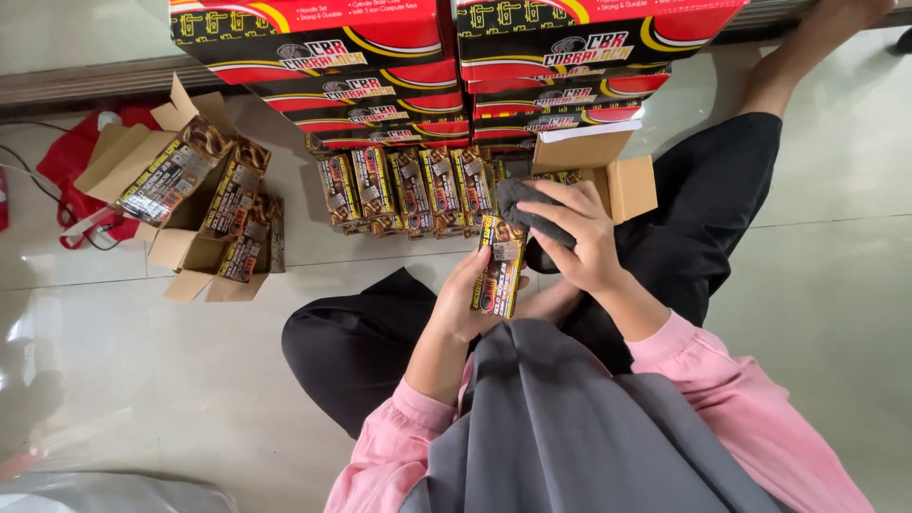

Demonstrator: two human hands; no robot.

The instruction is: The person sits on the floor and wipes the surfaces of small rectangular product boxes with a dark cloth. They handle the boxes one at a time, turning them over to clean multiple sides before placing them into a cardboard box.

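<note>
A slim printed packet (500,266) is gripped upright in the left hand (465,304) above the lap, steadied for wiping; a dark cloth (528,211) is clutched in the right hand (581,237) against its top. More packets (408,190) are lined on the floor.

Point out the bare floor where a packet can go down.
Free: the tiles below the open carton beside the left knee, and the floor right of the right leg. Crowded: the packet row under the stacked boxes.
</note>
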